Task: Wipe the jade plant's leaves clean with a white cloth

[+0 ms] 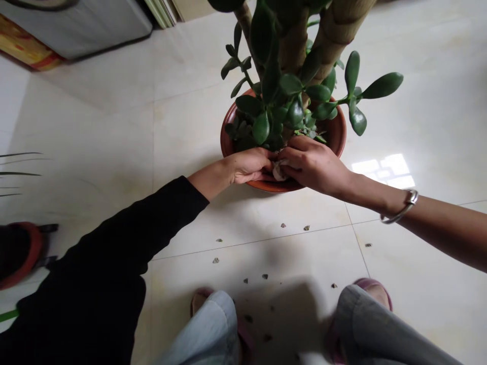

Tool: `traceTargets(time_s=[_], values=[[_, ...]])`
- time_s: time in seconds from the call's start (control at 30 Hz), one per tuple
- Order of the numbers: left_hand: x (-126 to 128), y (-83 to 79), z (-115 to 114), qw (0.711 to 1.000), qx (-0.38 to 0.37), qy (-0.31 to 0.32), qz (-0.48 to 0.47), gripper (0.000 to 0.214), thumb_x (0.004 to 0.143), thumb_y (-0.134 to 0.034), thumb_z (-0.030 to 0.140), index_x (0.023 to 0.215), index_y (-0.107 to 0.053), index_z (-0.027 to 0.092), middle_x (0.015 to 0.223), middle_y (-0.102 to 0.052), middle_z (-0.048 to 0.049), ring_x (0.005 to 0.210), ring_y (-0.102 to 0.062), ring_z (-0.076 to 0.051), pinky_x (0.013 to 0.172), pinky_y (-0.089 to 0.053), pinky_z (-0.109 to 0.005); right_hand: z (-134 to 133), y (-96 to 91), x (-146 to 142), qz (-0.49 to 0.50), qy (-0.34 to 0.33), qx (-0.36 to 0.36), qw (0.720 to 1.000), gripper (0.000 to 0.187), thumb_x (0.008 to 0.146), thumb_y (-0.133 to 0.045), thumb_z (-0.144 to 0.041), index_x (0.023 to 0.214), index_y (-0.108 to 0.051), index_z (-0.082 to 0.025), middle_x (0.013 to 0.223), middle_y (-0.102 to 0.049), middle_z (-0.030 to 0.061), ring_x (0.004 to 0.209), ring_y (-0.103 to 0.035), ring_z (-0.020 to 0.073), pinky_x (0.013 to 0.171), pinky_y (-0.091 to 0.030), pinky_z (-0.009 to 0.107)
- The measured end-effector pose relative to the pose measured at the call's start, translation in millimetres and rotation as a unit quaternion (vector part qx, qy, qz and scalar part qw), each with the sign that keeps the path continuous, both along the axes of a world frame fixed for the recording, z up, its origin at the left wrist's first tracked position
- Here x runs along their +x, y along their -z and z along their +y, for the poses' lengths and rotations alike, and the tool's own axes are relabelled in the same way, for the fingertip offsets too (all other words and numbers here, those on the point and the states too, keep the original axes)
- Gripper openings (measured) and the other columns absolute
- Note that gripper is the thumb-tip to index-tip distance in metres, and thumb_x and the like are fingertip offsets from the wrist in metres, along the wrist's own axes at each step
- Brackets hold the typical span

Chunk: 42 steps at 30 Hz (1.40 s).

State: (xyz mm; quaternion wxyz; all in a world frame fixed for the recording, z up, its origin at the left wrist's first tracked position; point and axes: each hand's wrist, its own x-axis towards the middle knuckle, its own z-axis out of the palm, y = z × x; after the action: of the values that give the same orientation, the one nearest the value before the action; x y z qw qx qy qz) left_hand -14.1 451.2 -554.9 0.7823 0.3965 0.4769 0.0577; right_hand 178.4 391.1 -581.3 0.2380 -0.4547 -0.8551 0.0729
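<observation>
My left hand (pixel 251 165), in a black sleeve, is at the front rim of a reddish-brown plant pot (pixel 340 129). Its fingers are closed around the left side of a crumpled whitish tissue or cloth (pixel 279 171). From the right, my right hand (pixel 314 162) pinches the same wad, its fingers bent inside the rim. A silver bracelet circles my right wrist. Over both hands rises a jade plant (pixel 262 126) with thick stems and glossy green leaves. Small green sprouts grow low in the pot. The leaves and my hands hide most of the soil.
Dry leaf bits (pixel 265 277) lie scattered on the pale tiled floor (pixel 182 218) between my feet and the pot. Another potted plant (pixel 28 258) stands at the left edge. A grey appliance (pixel 95 30) is at the upper left.
</observation>
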Motion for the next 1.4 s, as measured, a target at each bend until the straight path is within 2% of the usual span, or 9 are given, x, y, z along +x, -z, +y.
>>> traceTargets(time_s=[0.27, 0.4, 0.5, 0.6, 0.7, 0.8, 0.97, 1.13, 1.4], values=[[2, 0.0, 0, 1.0, -0.001, 0.008, 0.011, 0.057, 0.081, -0.054, -0.015, 0.126, -0.075, 0.013, 0.098, -0.083, -0.0086, 0.097, -0.08, -0.017, 0.11, -0.06, -0.037, 0, 3.1, 5, 0.01, -0.006, -0.023, 1.0, 0.013, 0.094, -0.061, -0.019, 0.097, -0.074, -0.019, 0.098, -0.067, 0.0107, 0.092, -0.062, 0.0243, 0.077, -0.052, 0.035], [2, -1.2, -1, 1.0, 0.007, 0.004, 0.021, 0.052, 0.082, -0.053, -0.014, 0.121, -0.076, 0.013, 0.094, -0.082, -0.0076, 0.097, -0.08, -0.016, 0.111, -0.06, -0.036, 0, -10.5, 5, 0.014, -0.002, -0.025, 1.0, 0.014, 0.094, -0.062, -0.019, 0.099, -0.074, -0.019, 0.099, -0.069, 0.0116, 0.094, -0.065, 0.0259, 0.076, -0.052, 0.036], [-1, -1.5, 0, 1.0, 0.0, 0.012, 0.013, 0.037, 0.086, -0.056, -0.01, 0.11, -0.076, 0.01, 0.092, -0.082, -0.009, 0.094, -0.08, -0.016, 0.111, -0.059, -0.037, -20, -27.7, 17, 0.039, -0.012, -0.025, 0.999, 0.01, 0.098, -0.064, -0.024, 0.099, -0.074, -0.022, 0.095, -0.069, 0.0091, 0.09, -0.066, 0.0245, 0.074, -0.052, 0.035], [-6, -1.1, 2, 0.999, -0.009, 0.045, -0.002, 0.029, 0.087, -0.062, -0.005, 0.109, -0.073, 0.01, 0.096, -0.083, -0.0115, 0.097, -0.08, -0.017, 0.112, -0.057, -0.038, -51, -37.6, 33, 0.029, -0.08, -0.035, 0.996, 0.014, 0.103, -0.06, -0.025, 0.105, -0.074, -0.024, 0.095, -0.071, 0.0084, 0.087, -0.067, 0.0229, 0.072, -0.054, 0.036], [-9, 1.4, 5, 0.997, -0.009, 0.076, -0.017, 0.031, 0.086, -0.065, -0.004, 0.112, -0.071, 0.012, 0.1, -0.083, -0.0126, 0.101, -0.08, -0.018, 0.111, -0.056, -0.038, -72, -36.9, 43, -0.001, -0.129, 0.016, 0.992, 0.013, 0.103, -0.061, -0.02, 0.106, -0.072, -0.024, 0.097, -0.073, 0.009, 0.09, -0.067, 0.0236, 0.076, -0.056, 0.038], [-9, 5.2, 7, 0.995, -0.036, 0.079, -0.044, 0.035, 0.086, -0.067, -0.004, 0.116, -0.069, 0.012, 0.106, -0.082, -0.0143, 0.105, -0.079, -0.017, 0.105, -0.058, -0.035, -71, -32.9, 49, 0.0, -0.126, 0.06, 0.99, 0.014, 0.101, -0.063, -0.018, 0.111, -0.071, -0.023, 0.103, -0.073, 0.0107, 0.093, -0.068, 0.0243, 0.076, -0.058, 0.038], [-5, 3.6, 4, 0.988, -0.148, 0.009, -0.052, 0.054, 0.086, -0.06, -0.01, 0.136, -0.061, 0.011, 0.106, -0.077, -0.0114, 0.094, -0.076, -0.014, 0.082, -0.06, -0.027, -44, -26.0, 48, 0.028, -0.035, 0.062, 0.997, 0.019, 0.1, -0.063, -0.022, 0.116, -0.072, -0.024, 0.103, -0.07, 0.0097, 0.093, -0.068, 0.0257, 0.079, -0.058, 0.04], [-3, -6.7, -7, 0.972, -0.209, -0.072, -0.082, 0.061, 0.085, -0.045, -0.015, 0.137, -0.061, 0.01, 0.095, -0.073, -0.0064, 0.081, -0.072, -0.009, 0.073, -0.058, -0.019, -25, -12.3, 33, 0.01, 0.033, 0.04, 0.999, 0.021, 0.101, -0.057, -0.027, 0.111, -0.075, -0.024, 0.104, -0.07, 0.0113, 0.096, -0.065, 0.0281, 0.082, -0.056, 0.042], [-1, -9.6, -15, 0.954, -0.244, -0.152, -0.087, 0.063, 0.084, -0.04, -0.013, 0.138, -0.062, 0.011, 0.092, -0.072, -0.0064, 0.079, -0.072, -0.009, 0.071, -0.058, -0.016, -22, -6.8, 22, -0.046, 0.017, -0.004, 0.999, 0.019, 0.097, -0.057, -0.021, 0.089, -0.074, -0.019, 0.085, -0.064, 0.0091, 0.085, -0.058, 0.0248, 0.077, -0.049, 0.038]])
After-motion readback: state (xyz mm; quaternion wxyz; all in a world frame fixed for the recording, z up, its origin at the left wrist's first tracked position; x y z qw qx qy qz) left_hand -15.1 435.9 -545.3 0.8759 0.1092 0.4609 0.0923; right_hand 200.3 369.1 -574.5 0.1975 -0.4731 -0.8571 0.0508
